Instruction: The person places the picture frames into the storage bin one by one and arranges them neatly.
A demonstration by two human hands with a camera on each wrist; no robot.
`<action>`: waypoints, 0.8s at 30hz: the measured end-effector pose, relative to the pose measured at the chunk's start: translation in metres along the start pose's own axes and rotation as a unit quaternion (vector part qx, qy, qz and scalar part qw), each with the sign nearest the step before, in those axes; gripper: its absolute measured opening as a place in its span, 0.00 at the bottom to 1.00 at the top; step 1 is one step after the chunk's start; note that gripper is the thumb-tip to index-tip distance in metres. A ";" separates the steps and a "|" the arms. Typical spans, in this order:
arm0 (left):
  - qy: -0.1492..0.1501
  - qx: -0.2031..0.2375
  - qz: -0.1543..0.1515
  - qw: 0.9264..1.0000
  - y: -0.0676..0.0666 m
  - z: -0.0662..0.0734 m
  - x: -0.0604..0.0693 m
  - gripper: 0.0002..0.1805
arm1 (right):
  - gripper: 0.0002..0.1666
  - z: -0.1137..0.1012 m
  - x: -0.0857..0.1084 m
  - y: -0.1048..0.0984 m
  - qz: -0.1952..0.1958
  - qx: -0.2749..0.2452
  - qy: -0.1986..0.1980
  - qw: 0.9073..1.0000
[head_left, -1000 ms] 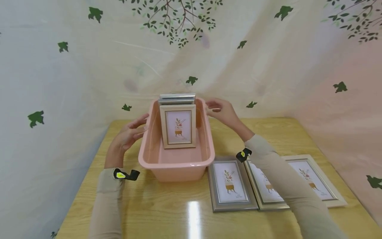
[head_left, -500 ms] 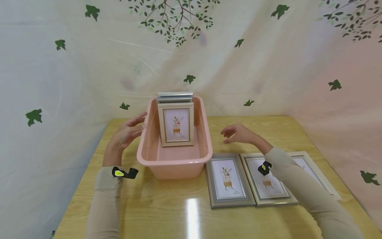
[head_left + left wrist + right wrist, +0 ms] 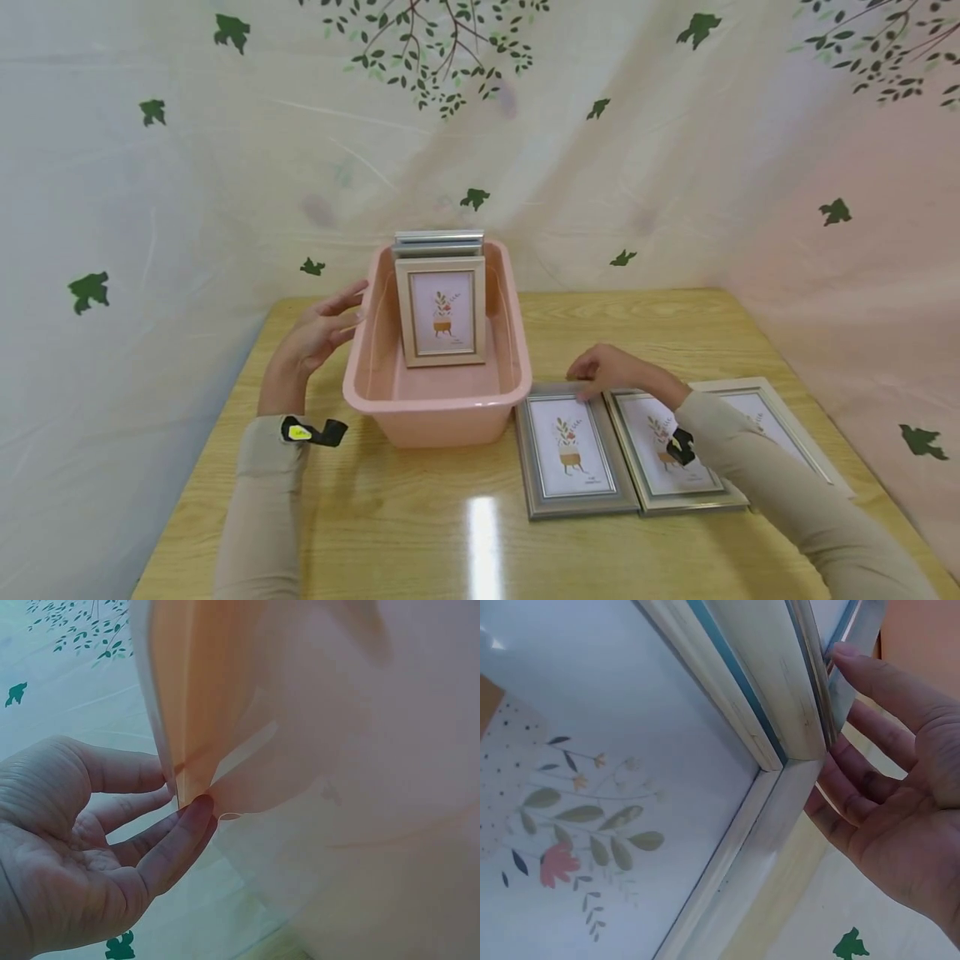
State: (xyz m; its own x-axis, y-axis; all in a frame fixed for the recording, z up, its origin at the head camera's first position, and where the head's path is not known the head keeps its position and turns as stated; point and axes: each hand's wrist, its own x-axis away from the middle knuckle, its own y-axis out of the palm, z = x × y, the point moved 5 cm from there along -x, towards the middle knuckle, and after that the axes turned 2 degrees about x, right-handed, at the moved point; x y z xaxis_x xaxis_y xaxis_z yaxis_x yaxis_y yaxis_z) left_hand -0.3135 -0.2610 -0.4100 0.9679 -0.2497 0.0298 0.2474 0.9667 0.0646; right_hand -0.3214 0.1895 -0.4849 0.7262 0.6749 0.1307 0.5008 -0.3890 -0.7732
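Observation:
A pink plastic tub [image 3: 438, 407] stands on the table. Inside it a cream picture frame [image 3: 442, 360] leans upright in front of several silver-edged frames [image 3: 438, 243]. My left hand [image 3: 318, 337] touches the tub's left side with its fingers; in the left wrist view the fingertips [image 3: 199, 806] rest against the tub's wall. To the right, my right hand [image 3: 611, 369] is at the far edge of a grey picture frame [image 3: 528, 467] lying flat. Its thumb [image 3: 847, 660] lies on the frame's face and the other fingers curl at its outer edge.
Beside the grey frame lie a champagne-coloured frame [image 3: 693, 504] and a white frame [image 3: 821, 467], both partly behind my right forearm. A cloth [image 3: 570, 208] printed with leaves and birds hangs behind the wooden table [image 3: 390, 533].
My right hand has left the tub's right rim, moved right and toward me, and come down onto the grey frame's far edge. My left hand has stayed at the tub.

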 end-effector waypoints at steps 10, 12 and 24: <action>0.004 0.010 0.004 1.000 0.001 0.000 0.001 0.34 | 0.16 0.002 0.000 0.004 0.017 -0.020 -0.006 1.000; 0.005 0.011 0.005 1.000 0.001 0.000 0.002 0.34 | 0.15 0.004 0.001 0.005 0.027 -0.017 -0.006 0.999; 0.005 0.007 0.010 1.000 0.004 -0.001 0.006 0.34 | 0.15 0.006 0.007 0.000 0.094 0.050 0.018 0.994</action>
State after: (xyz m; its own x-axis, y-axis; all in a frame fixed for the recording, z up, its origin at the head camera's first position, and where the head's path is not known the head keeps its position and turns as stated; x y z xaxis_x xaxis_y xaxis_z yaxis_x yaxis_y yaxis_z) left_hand -0.3069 -0.2581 -0.4107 0.9731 -0.2294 0.0219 0.2271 0.9708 0.0776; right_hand -0.3193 0.1981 -0.4880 0.8196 0.5729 -0.0010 0.3070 -0.4406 -0.8436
